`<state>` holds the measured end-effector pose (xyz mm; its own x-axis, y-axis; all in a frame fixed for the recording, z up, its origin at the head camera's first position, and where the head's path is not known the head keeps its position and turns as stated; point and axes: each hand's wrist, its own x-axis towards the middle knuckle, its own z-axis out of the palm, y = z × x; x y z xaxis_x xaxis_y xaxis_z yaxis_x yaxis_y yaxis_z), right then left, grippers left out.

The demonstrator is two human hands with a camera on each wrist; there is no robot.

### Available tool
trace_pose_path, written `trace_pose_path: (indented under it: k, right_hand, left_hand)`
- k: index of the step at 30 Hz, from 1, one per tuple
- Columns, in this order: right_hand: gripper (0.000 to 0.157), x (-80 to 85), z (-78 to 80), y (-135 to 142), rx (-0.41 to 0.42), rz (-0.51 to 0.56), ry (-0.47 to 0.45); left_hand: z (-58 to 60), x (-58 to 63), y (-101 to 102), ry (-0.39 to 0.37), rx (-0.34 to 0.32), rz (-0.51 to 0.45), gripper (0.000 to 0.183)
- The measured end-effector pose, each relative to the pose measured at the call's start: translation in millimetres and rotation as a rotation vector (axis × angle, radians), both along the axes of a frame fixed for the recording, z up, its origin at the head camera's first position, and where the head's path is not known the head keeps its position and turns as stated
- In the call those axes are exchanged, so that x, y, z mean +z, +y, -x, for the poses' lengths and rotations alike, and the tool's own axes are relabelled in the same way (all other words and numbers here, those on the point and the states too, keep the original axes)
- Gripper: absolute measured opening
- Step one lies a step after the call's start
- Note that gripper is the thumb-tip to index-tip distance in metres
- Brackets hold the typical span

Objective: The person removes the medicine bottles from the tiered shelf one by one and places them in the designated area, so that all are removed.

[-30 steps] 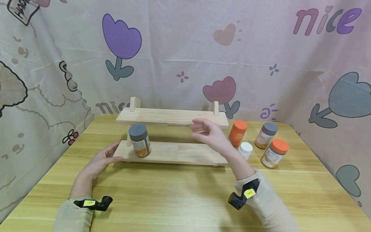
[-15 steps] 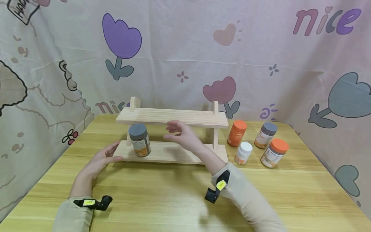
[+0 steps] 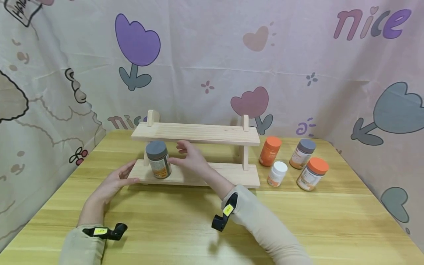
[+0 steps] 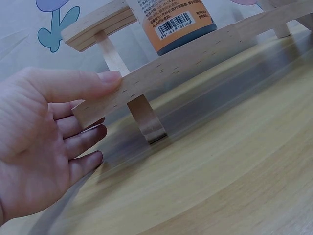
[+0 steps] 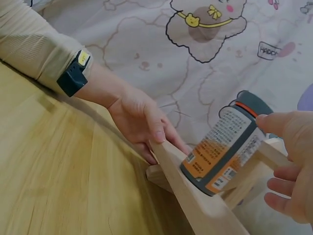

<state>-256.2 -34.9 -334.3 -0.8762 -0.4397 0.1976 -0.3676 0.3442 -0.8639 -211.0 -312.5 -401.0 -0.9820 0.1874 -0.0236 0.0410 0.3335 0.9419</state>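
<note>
A small two-tier wooden rack (image 3: 228, 173) stands on the table. My left hand (image 3: 114, 184) pinches the left end of its lower board; in the left wrist view the thumb (image 4: 93, 84) lies on the board's front edge, the other fingers behind it. On that board, toward the left, a grey-lidded supplement bottle (image 3: 159, 162) with an orange and white label stands upright. My right hand (image 3: 192, 158) is just right of this bottle, fingers spread and loosely bent. Its thumb (image 5: 274, 123) is at the bottle's lid; whether it touches I cannot tell.
Right of the rack stand an orange bottle (image 3: 269, 151), a small white bottle (image 3: 277, 174), a grey-lidded bottle (image 3: 302, 154) and an orange-lidded bottle (image 3: 313, 174). A patterned cloth (image 3: 205, 44) hangs behind the wooden table (image 3: 172, 228).
My right hand has moved left along the front of the rack, from its right end to beside the grey-lidded bottle. The left hand keeps its hold on the board.
</note>
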Motion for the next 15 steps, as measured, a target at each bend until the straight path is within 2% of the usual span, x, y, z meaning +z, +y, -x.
trace_pose_path:
  k: [11,15]
  right_hand:
    - [0.067,-7.8,-0.9,-23,0.025,0.014,-0.048]
    - [0.065,-8.6,-2.7,-28,0.056,0.043,-0.038]
  left_hand:
    - [-0.9,0.3,0,0.011,-0.009,0.021,0.082]
    - [-1.4,0.8,0,0.014,-0.01,0.033,0.082]
